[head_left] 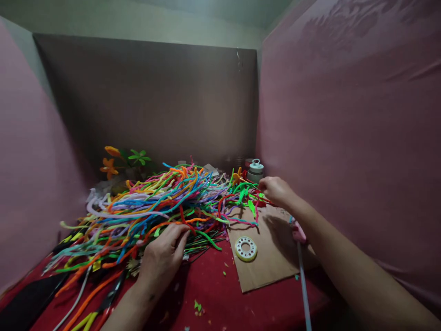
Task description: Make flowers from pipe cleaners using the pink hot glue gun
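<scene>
1. Presently, the left hand (165,253) is at the near side of a big pile of fuzzy stems (155,202); its thumb and fingers are bent into a narrow grip, close to a red stem (183,216), but I cannot tell whether they hold it.
2. The right hand (277,191) is farther away, at the far right, beside the green stems (243,192). Its fingers are curled narrowly together, and what is between them I cannot tell.
3. The pile of fuzzy stems, in many colours, covers the left and the middle of the red cloth (210,294).
4. Right of the pile lies a cardboard sheet (272,266), and on it a tape roll (245,249) lies flat.
5. Under the right forearm one sees a pink tool (299,232), with a pale rod (303,285) reaching to the near side.
6. Far behind, a lidded jar (255,171) stands upright near the right hand; at far left is an orange flower (109,169).
</scene>
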A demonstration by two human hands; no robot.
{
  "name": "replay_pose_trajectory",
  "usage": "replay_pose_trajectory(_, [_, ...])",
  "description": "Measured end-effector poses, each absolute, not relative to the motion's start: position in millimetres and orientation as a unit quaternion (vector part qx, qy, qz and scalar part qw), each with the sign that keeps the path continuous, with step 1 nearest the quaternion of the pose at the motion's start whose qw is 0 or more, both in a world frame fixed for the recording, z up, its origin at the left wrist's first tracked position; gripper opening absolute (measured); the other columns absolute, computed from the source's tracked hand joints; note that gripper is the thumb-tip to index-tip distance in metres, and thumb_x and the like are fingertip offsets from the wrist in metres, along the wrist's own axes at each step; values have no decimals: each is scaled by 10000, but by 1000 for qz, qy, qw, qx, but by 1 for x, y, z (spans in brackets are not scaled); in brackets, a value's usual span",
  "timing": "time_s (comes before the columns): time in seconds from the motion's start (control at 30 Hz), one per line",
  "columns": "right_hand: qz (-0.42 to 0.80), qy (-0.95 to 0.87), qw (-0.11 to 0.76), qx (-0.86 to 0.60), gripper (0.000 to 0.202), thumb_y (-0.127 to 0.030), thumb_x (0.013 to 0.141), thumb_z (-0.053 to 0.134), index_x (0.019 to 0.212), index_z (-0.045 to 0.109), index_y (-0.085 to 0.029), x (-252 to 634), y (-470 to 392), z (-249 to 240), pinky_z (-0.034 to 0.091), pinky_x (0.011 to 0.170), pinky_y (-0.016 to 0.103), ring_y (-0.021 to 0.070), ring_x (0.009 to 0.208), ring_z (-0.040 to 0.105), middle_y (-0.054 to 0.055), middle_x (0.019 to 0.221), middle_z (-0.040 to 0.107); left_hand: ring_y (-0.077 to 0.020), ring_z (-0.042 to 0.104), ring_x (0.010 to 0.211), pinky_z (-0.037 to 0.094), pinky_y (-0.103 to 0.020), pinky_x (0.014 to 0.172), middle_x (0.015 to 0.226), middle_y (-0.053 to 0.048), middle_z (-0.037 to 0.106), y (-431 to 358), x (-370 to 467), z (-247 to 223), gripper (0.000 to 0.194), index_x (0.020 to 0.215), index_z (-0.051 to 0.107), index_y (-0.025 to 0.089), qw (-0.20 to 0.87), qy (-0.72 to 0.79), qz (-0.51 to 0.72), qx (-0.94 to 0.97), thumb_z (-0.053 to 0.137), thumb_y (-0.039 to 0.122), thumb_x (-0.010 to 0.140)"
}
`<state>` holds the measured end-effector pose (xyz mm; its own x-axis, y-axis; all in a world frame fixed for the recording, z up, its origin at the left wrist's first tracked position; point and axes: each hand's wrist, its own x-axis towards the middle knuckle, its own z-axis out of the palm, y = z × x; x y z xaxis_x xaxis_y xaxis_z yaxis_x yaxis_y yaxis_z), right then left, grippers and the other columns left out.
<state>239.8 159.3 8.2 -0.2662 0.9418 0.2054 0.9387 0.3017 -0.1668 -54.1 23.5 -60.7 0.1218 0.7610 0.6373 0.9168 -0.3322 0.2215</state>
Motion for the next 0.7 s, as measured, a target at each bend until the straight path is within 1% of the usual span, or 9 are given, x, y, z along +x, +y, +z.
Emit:
replay_pose_trajectory(0.07, [9, -766, 81, -637, 158, -182, 829, 528, 892, 667, -143, 255, 171, 3, 466, 691, 315, 224, 857, 622, 108, 923, 669, -139, 619, 768, 458, -238, 725, 847, -18, 641, 24, -52, -62, 147, 867, 580, 205, 107, -561, -341, -746, 459, 288, 868])
replay_pose_trajectory(0.17, [23, -743, 13, -669, 215, -281, 870, 524, 1028, 586, -149, 263, 181, -9, 501, 742, 357, 181, 878, 605, 72, 1028, 612, -143, 621, 767, 461, -240, 717, 841, -19, 638, 23, -51, -63, 153, 875, 584, 203, 101, -561, -334, -751, 457, 290, 867])
replay_pose_trajectory(0.27, [33, -740, -30, -671, 267, -288, 873, 523, 1110, 541, -165, 259, 187, -19, 500, 778, 378, 191, 934, 587, 76, 1115, 569, -144, 627, 769, 465, -235, 712, 840, -19, 642, 22, -52, -63, 160, 875, 587, 203, 102, -559, -337, -750, 452, 287, 868])
replay_pose_trajectory(0.4, [33, -745, -56, -664, 279, -284, 871, 526, 1122, 536, -163, 252, 192, -26, 496, 787, 386, 198, 950, 582, 81, 1131, 562, -146, 632, 756, 469, -232, 700, 843, -19, 649, 23, -54, -64, 159, 865, 590, 208, 110, -560, -341, -747, 453, 288, 863])
replay_pose_trajectory(0.7, [11, -752, -79, -654, 293, -286, 869, 529, 1130, 530, -153, 251, 196, -33, 494, 791, 395, 203, 955, 580, 86, 1135, 558, -135, 630, 740, 466, -217, 679, 827, -14, 639, 21, -51, -65, 164, 864, 585, 203, 106, -557, -334, -753, 450, 295, 866])
